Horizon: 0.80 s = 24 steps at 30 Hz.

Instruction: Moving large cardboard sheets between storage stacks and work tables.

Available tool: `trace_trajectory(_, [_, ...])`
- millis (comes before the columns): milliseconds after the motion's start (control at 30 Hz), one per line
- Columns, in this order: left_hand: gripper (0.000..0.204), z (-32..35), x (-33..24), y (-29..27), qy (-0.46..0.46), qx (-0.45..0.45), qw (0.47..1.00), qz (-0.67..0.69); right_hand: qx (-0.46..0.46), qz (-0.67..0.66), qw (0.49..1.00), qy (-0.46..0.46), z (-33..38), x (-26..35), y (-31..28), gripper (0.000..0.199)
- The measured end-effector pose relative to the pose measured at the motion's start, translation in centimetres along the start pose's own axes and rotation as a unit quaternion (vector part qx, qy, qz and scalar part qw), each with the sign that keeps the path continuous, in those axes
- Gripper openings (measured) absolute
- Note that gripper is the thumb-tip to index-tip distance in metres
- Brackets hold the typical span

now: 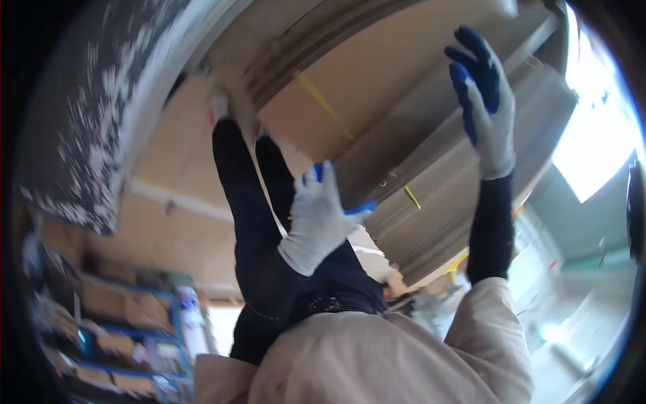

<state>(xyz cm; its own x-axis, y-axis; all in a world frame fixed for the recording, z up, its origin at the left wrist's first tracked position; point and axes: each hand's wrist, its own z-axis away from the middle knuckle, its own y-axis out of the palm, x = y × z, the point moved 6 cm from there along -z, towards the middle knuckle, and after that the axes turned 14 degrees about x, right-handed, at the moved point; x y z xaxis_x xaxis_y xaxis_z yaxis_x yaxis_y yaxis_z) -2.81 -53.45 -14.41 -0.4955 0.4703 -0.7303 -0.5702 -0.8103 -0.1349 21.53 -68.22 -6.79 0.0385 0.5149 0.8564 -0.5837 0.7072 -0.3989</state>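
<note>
White work gloves with blue palms and fingertips cover both hands. My left hand (315, 219) hangs in front of my dark trousers, fingers stretched and thumb apart, holding nothing. Raised at the upper right, my right hand (486, 108) is open too, its blue palm side partly showing. Behind and below it lies a big stack of flat brown cardboard sheets (457, 195), the thing nearest to both hands. I cannot make out any contact with the stack. A yellow strap (324, 106) runs over a wide tan sheet (377, 74) at its far side.
A dark, bulky thing with white streaks (87, 121) fills the upper left, blurred. Blue-framed shelves (145, 330) with boxes stand at the lower left. My feet are on the tan floor (182, 175), beside the stack's edge. A bright opening (595, 135) shows at the right.
</note>
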Motion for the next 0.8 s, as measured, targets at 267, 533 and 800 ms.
trace_trajectory(267, [0.090,-7.2,8.0,-1.6,-0.024,0.105,0.991,0.083,-0.400,-0.137,0.861,0.282,29.9,-15.8,8.4,0.045])
trace_trajectory(533, [0.060,-11.0,12.6,-3.7,-0.029,0.129,0.959,0.249,-0.375,-0.597,0.495,0.508,40.2,-22.1,35.6,0.088])
trace_trajectory(800, [0.047,-9.5,12.7,-5.6,-0.121,0.168,0.929,0.306,-0.524,-0.770,0.329,0.159,32.5,-26.7,36.6,0.101])
